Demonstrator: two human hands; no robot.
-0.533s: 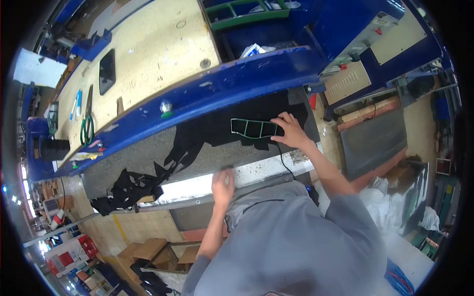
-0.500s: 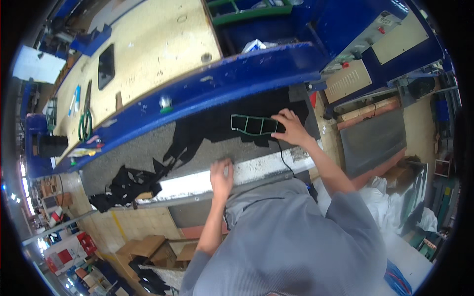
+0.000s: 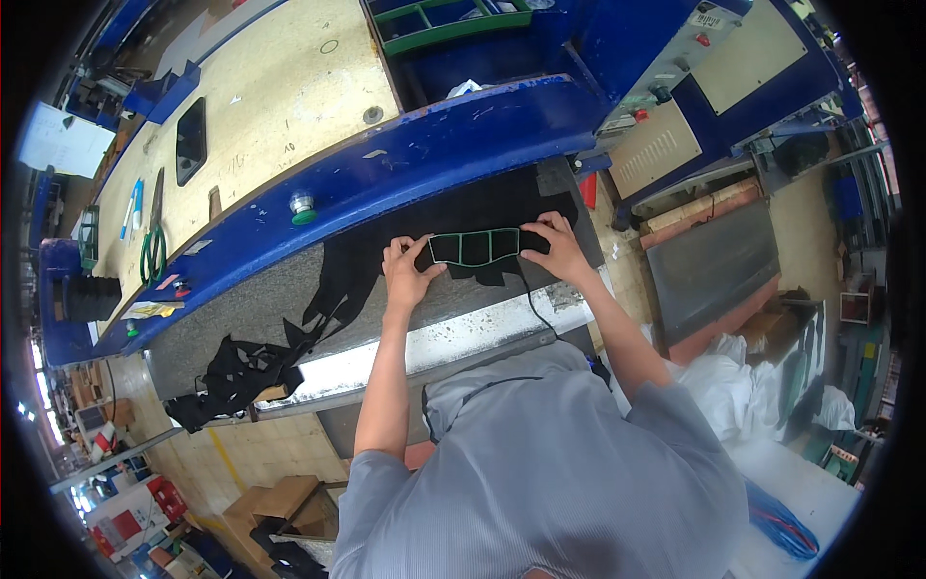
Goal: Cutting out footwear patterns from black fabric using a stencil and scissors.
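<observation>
A curved green metal cutting die (image 3: 490, 246), its frame split by cross bars into three cells, lies on black fabric (image 3: 482, 201). My left hand (image 3: 409, 275) grips its left end between thumb and fingers. At the opposite end, my right hand (image 3: 561, 253) pinches the die in the same way. Black material shows through the cells. Cut strips and scraps of black fabric (image 3: 241, 372) trail to the left across the grey work surface (image 3: 231, 314).
Beyond the fabric runs a blue machine beam (image 3: 415, 159) with a green-based knob (image 3: 303, 208). On the wooden board (image 3: 280, 116) lie a phone (image 3: 191, 142), scissors (image 3: 153, 253) and pens (image 3: 132, 207). A green divided frame (image 3: 453, 24) sits at the top. A black cord (image 3: 532, 304) hangs near my right forearm.
My left hand has moved up and right from the near edge and taken hold of the die's left end. My right hand stays on the right end. The view has shifted slightly.
</observation>
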